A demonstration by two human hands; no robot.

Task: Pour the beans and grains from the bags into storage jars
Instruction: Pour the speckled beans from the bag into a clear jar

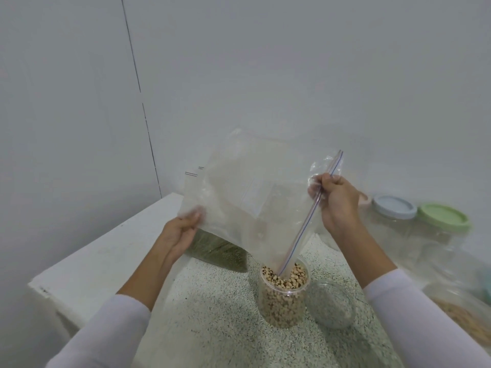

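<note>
Zip-lock bag (247, 192), clear and seemingly emptied, held tilted above the desk (225, 301), zip edge running diagonally from upper right down to lower left, mouth corner dipping into the open jar (284, 296) of black-eyed beans (287, 278). Left hand (180, 232) gripping the bag's bottom corner, fingers curled around the plastic. Right hand (336, 200) pinching the zip strip near its upper end. Clear jar lid (330, 304) lying just beside the jar on the right. Dark green grain bag (218, 252) lying behind, under the raised bag. Blue-lidded jar (394, 208) and green-lidded jar (442, 217) standing at far right, touching or nearly so.
</note>
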